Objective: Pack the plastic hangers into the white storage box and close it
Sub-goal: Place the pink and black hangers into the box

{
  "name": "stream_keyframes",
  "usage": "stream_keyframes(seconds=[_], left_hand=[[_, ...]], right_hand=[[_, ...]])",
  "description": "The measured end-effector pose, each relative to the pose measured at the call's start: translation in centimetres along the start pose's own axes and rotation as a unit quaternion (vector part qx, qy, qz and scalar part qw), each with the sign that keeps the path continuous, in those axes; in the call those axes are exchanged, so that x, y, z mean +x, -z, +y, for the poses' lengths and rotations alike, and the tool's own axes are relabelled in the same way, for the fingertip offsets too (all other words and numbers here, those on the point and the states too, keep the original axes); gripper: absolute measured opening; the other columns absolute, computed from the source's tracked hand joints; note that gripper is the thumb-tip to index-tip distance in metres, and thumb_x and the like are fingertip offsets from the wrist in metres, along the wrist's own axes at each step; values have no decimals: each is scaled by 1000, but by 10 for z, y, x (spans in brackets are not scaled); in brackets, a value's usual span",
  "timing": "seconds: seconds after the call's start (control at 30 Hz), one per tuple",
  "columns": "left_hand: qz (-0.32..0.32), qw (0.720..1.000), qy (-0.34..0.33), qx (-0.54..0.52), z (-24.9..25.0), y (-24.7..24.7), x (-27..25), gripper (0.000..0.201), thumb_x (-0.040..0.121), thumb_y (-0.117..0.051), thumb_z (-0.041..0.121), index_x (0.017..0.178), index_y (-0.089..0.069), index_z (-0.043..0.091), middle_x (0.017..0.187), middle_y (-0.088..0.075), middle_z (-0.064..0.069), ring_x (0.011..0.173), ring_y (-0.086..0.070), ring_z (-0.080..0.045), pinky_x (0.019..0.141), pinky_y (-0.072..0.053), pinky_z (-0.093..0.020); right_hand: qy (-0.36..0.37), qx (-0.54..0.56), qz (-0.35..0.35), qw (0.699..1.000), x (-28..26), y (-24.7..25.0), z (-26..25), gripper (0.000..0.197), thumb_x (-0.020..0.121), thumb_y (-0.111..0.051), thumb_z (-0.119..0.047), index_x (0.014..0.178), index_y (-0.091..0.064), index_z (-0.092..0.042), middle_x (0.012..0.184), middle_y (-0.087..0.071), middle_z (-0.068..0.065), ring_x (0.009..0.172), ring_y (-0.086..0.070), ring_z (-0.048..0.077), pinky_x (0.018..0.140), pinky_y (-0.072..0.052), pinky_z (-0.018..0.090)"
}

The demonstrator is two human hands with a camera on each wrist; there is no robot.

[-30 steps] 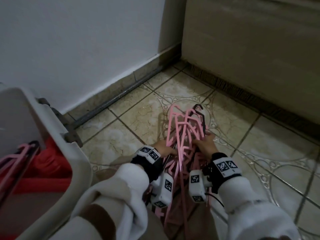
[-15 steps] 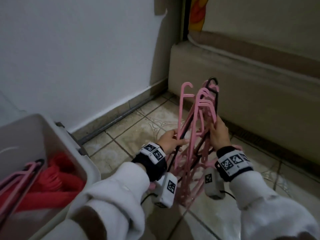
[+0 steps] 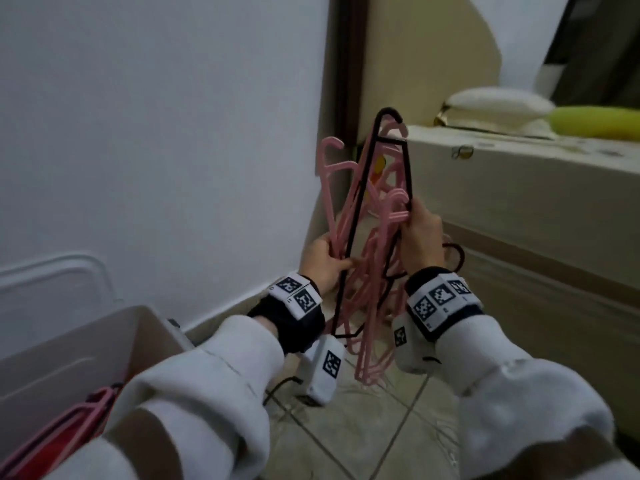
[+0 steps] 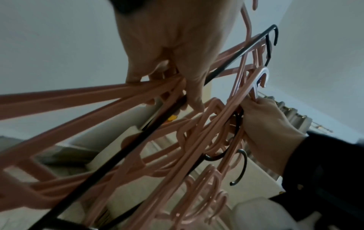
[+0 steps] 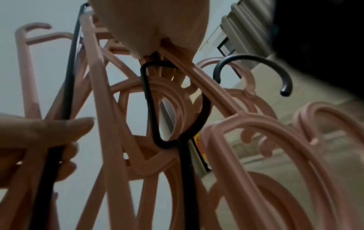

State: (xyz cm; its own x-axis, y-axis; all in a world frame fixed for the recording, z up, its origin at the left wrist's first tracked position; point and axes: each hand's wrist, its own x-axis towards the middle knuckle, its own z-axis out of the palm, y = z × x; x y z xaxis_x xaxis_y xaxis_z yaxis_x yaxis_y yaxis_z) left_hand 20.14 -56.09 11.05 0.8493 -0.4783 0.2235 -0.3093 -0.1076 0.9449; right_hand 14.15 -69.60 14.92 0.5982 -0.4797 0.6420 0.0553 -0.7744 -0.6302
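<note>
A tangled bundle of pink hangers (image 3: 372,244) with black hangers (image 3: 353,216) among them hangs in the air in front of me, above the floor. My left hand (image 3: 323,261) grips the bundle's left side, fingers curled round several pink bars (image 4: 138,90). My right hand (image 3: 420,237) grips its right side near the hooks (image 5: 157,62). The white storage box (image 3: 79,344) stands open at the lower left, with pink hangers (image 3: 69,424) and red ones (image 3: 65,448) inside.
A white wall (image 3: 156,133) runs along the left. A beige bed or sofa base (image 3: 536,209) stands at the right, with a white pillow (image 3: 498,102) and a yellow-green thing (image 3: 595,123) on top. Tiled floor (image 3: 363,427) lies below the bundle.
Both hands have lifted the hanger bundle from the floor up to chest height. The view has tilted up, so the bed top shows and less of the box.
</note>
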Motion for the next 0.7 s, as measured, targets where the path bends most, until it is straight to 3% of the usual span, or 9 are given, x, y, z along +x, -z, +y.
stream_keyframes(seconds=[0.07,0.17,0.33,0.47,0.57,0.7], left_hand=[[24,1000,-13,11,19,22,-4,44,75,-77,15,112,-59,-2,104,-67,-12,94,-64,-24,82,-53,-29],[57,998,-32,-10,43,65,-13,40,76,-76,11,110,-58,0,100,-66,-11,90,-63,-24,82,-51,-31],[91,994,-51,16,68,158,-37,41,76,-76,18,109,-58,0,104,-67,-16,92,-66,-28,86,-54,-38],[111,992,-45,29,67,229,-66,37,78,-73,16,109,-58,1,93,-68,-6,76,-66,-14,72,-57,-23],[138,988,-26,57,63,280,-99,33,80,-72,15,107,-58,1,84,-66,-1,71,-64,-10,68,-55,-22],[166,983,-4,78,47,338,-153,9,84,-68,10,80,-59,12,69,-62,5,57,-61,-1,57,-48,-14]], right_hand=[[35,2,-1,999,8,-1,-31,29,95,-36,-1,115,-57,-6,78,-57,8,59,-51,16,47,-35,12],[71,-1,-18,997,16,-7,-82,31,94,-32,1,119,-52,-2,82,-57,10,70,-56,22,61,-41,28],[144,-5,-50,988,14,-28,-176,25,96,-32,-2,116,-48,-2,82,-56,8,70,-53,21,62,-39,27],[196,-9,-78,978,-5,-63,-238,19,95,-34,-3,110,-46,-4,80,-57,10,69,-57,27,59,-45,35],[223,-8,-107,969,-24,-95,-278,20,97,-31,-4,112,-44,-2,80,-57,13,67,-56,29,61,-48,41],[269,-21,-151,951,-64,-137,-332,23,98,-28,-4,115,-42,-1,79,-49,9,67,-47,25,60,-34,33]])
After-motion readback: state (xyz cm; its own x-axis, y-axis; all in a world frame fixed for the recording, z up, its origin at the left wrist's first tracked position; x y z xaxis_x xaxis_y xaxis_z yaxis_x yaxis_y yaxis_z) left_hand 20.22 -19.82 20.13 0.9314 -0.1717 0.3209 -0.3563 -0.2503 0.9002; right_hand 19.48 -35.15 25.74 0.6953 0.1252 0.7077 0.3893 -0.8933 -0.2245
